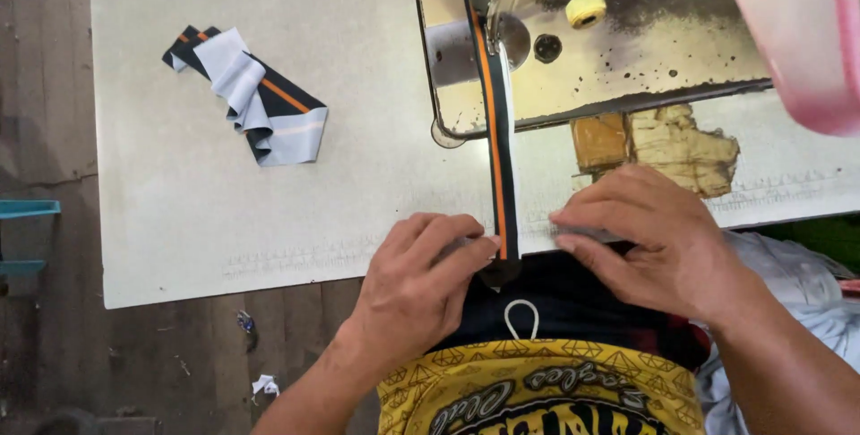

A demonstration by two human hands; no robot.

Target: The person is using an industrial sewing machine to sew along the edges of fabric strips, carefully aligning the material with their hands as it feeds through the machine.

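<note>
Pinching striped strap (499, 157) at table (179, 202) edge | left hand (417, 287) curled | right hand (649, 238) curled

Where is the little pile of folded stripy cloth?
In the head view, the folded striped pieces lie on the white table, upper left, well away from both hands and left of the sewing machine.

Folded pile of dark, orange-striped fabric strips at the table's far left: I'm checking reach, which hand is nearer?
Left. The left hand lies below and right of the folded pile; the right hand is farther right, beyond the striped strip.
</note>
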